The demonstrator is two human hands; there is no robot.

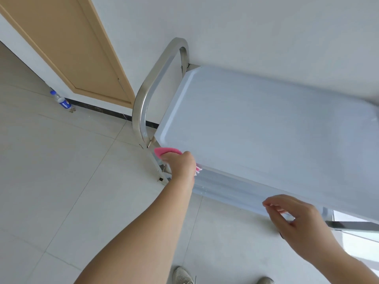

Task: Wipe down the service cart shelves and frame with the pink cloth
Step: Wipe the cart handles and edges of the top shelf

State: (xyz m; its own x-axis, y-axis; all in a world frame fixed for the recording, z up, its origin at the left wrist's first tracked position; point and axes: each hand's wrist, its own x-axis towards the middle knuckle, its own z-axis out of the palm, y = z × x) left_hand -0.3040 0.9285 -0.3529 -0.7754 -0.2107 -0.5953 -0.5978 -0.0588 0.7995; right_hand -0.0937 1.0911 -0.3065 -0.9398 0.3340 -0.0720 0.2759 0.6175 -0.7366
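Observation:
A steel service cart stands against the wall, its pale top shelf [266,124] bare. My left hand [181,163] grips the pink cloth [164,151] at the shelf's near left corner, by the foot of the curved handle [143,97]. The cloth pokes out on both sides of my fist. My right hand [297,220] hovers by the shelf's front edge with loosely curled fingers, holding nothing. A lower shelf [359,242] shows only partly at the right.
A plastic water bottle [62,101] stands on the tiled floor by the wall, left of a tan door [67,44]. My shoes [182,276] are at the bottom edge. The white wall runs behind the cart.

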